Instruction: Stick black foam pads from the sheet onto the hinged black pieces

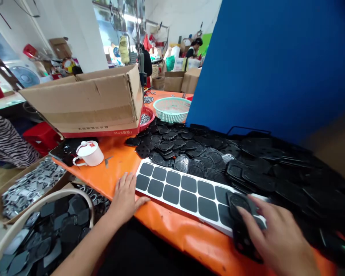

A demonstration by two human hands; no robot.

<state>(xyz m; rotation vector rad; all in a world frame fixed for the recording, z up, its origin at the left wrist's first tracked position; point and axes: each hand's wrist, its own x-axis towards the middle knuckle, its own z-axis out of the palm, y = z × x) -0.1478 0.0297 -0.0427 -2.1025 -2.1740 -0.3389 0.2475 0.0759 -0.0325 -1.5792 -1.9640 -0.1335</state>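
A long white tray (166, 205) with two rows of dark square pads lies on the orange table. My left hand (125, 199) rests flat at the tray's left end, fingers stretched out and thumb spread, holding nothing. Over the right end of the tray, my right hand (278, 230) grips black plastic plates (238, 205) between thumb and fingers; motion blurs them, and how many there are I cannot tell. A large heap of similar black plates (201, 153), some with ribbed round faces, lies just behind the tray.
A cardboard box (86, 99), a white lidded mug (89, 153) and a pale green basket (172, 109) stand on the orange table (117, 155). A blue panel (261, 69) rises behind the heap. At lower left are a tub (87, 195) of black pieces and a box (0, 207) of metal parts.
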